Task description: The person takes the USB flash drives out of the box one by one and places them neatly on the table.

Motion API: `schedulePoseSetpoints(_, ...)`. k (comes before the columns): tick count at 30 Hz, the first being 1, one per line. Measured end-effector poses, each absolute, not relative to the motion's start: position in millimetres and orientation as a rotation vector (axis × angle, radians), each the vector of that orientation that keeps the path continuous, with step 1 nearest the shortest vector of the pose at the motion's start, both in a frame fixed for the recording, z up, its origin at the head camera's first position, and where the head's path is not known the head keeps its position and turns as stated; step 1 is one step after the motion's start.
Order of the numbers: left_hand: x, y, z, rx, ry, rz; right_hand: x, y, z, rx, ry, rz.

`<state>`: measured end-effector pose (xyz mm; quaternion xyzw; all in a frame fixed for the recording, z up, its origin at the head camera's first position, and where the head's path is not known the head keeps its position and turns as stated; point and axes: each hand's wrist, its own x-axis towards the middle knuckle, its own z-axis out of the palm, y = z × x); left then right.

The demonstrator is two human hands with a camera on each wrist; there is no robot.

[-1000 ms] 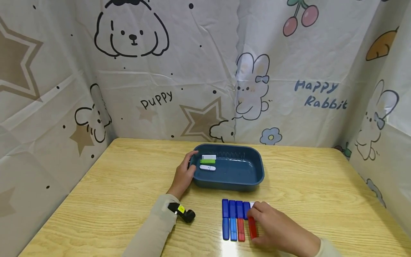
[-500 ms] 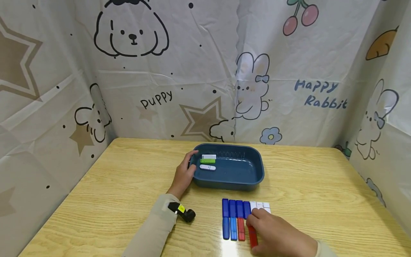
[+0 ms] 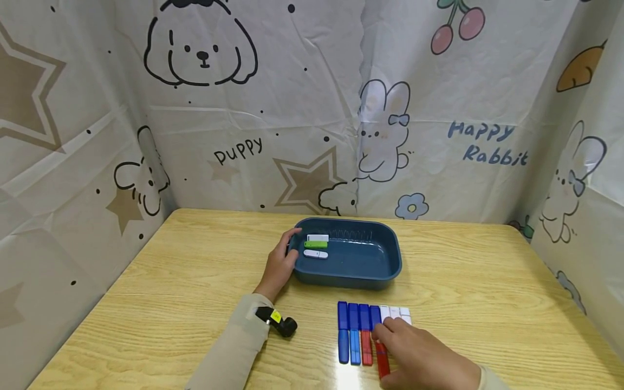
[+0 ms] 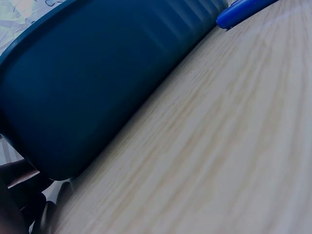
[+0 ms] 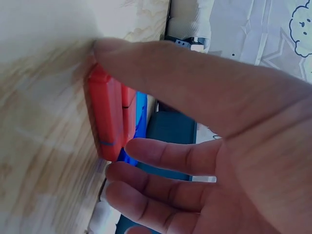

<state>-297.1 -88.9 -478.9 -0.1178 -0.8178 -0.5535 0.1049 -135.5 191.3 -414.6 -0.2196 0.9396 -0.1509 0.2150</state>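
My left hand (image 3: 280, 265) grips the left end of a dark blue tray (image 3: 348, 280), with the thumb at the rim; in the left wrist view its fingers are dark beside the tray wall (image 4: 73, 87). Inside the tray lie a white USB flash drive (image 3: 318, 238), a green one (image 3: 316, 245) and another white one (image 3: 315, 254). In front, my right hand (image 3: 421, 352) holds a red USB flash drive (image 3: 382, 364) by its ends. Seen from the right wrist, the thumb is at one end of this red drive (image 5: 106, 114) and the fingertips at the other.
Beside the held drive lie a red drive (image 3: 366, 348), a light blue one (image 3: 355, 348) and a blue one (image 3: 343, 346). Behind them runs a row of dark blue drives (image 3: 353, 316) and white ones (image 3: 394, 312), partly covered by my right hand. A printed cloth (image 3: 292, 108) surrounds the wooden table (image 3: 195, 281).
My right hand has shifted slightly towards me with the red USB flash drive, uncovering the white drives behind. The left hand and tray stay in place.
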Motion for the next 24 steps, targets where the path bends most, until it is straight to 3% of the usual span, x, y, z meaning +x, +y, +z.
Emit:
schedulePoseSetpoints(10,-296.8,-88.9,-479.3,-0.351,-2.404,-1.642,-131.5,187.2,-412.3,-0.361,2.572,-0.367)
schedulePoseSetpoints(24,-298.4,-89.3,-480.4,-0.347,-2.420,-1.623,-131.9,190.8,-414.6,-0.502,2.602,-0.410)
